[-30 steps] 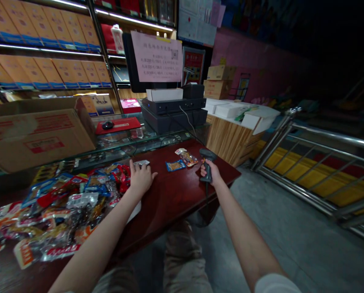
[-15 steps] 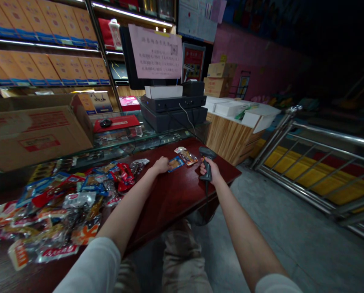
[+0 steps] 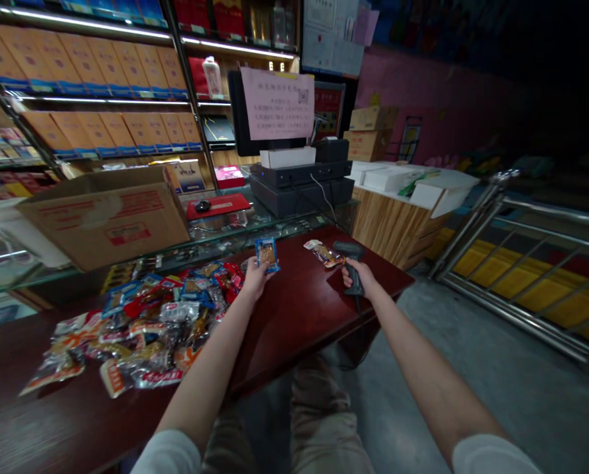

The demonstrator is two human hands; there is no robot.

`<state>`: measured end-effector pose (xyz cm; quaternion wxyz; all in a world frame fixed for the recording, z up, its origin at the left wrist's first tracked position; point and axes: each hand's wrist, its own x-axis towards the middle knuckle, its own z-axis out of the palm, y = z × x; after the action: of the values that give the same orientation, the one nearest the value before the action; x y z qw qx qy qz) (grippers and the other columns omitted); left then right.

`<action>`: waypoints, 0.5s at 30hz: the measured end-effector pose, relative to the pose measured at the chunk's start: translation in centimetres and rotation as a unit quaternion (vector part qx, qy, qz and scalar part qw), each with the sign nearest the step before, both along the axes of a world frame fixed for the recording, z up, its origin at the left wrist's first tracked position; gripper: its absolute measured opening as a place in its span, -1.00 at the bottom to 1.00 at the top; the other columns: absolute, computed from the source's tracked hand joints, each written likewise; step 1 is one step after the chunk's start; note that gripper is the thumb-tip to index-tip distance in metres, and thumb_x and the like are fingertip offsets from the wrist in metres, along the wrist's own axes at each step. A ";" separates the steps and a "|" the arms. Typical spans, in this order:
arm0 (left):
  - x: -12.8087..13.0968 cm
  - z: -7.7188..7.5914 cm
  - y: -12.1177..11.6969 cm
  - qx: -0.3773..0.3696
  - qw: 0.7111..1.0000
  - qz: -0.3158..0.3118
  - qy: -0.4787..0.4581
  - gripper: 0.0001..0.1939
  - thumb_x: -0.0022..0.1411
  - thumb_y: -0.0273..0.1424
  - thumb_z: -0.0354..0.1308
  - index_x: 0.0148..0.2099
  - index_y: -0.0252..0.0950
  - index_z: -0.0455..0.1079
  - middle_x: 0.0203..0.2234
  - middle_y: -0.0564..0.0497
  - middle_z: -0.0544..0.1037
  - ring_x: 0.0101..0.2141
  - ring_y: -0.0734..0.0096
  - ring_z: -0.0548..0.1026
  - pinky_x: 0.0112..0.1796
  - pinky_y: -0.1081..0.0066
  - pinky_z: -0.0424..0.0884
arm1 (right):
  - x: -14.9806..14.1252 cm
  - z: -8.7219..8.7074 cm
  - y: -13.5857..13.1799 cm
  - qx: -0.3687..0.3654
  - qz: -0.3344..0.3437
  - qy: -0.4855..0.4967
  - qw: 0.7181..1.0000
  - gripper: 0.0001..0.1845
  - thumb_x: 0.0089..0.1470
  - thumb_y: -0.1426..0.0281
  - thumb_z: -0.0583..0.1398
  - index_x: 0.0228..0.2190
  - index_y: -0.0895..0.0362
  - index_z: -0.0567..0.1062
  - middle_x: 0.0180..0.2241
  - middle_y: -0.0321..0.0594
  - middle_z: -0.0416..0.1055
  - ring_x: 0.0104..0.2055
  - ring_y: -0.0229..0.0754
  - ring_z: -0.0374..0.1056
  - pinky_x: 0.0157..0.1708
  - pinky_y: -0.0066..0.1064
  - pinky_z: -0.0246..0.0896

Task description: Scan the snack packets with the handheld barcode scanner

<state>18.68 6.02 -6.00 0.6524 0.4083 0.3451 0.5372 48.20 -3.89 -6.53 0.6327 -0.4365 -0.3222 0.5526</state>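
Shop interior, seen from above the lap: shelves of orange-and-blue boxes (image 3: 106,85) along the back, a stainless steel railing (image 3: 531,263) off to the right. Behind the work surface, a glass display counter (image 3: 269,227) with a cardboard carton (image 3: 104,224), a stacked black till unit (image 3: 299,187) and a computer mouse (image 3: 202,206) on a red mat (image 3: 222,206). Nearer, a dark red wooden table (image 3: 294,322). Across its left half, a heap of clear vacuum-sealed snack packets (image 3: 160,329) with blue, red and orange labels; to the right, one loose packet (image 3: 322,253) lying flat near the far edge.

Newly off the tabletop: a small blue-bordered snack packet (image 3: 267,255), no longer flat on the wood but raised almost upright just past the heap, its face turned up toward the camera. Left hand (image 3: 256,280) mostly closed, pinching the packet by its lower edge between thumb and fingertips. Right hand (image 3: 356,276) closed around the grip of a corded handheld barcode scanner (image 3: 349,249) — fingers fully wrapped, scanner head tilted up, cord hanging past the table edge. Raised packet and scanner near each other, but not touching.
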 end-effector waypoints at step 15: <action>-1.2 -1.7 0.2 0.182 0.925 0.111 0.315 -0.67 0.40 -0.41 -0.04 0.16 -0.32 0.28 0.10 -0.20 0.53 0.11 0.27 0.50 0.16 0.27 0.35 | -12.9 -0.8 0.2 -0.025 0.176 0.026 0.984 -0.61 0.03 0.11 0.33 -0.26 0.11 0.38 -0.67 -0.50 0.26 -0.76 -0.38 0.06 -0.77 -0.51 -0.01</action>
<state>17.53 6.20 -7.67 0.3605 0.6271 0.4726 0.5034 35.25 -3.66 -7.38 0.5225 -0.3740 -0.3640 0.6742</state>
